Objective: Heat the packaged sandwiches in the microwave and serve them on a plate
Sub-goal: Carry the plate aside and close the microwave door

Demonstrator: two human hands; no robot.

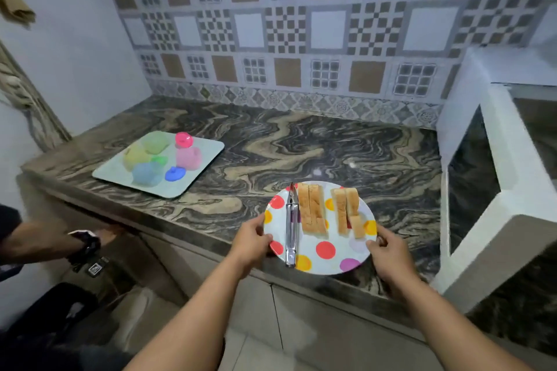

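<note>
A white plate (pixel 327 260) with coloured dots sits at the front edge of the marble counter (pixel 301 141). On it lie sandwich halves, one pair (pixel 312 209) near the middle and another (pixel 346 209) to the right, unwrapped. Metal tongs (pixel 291 229) lie along the plate's left side. My left hand (pixel 251 242) grips the plate's left rim with the thumb on top. My right hand (pixel 391 253) grips the right rim the same way.
A pale tray (pixel 208 150) with several coloured plastic cups and lids stands at the counter's left. A white-framed opening (pixel 494 208) with a dark panel stands at the right. Another person's arm (pixel 45 242) with a dark watch reaches in from the left, below counter level.
</note>
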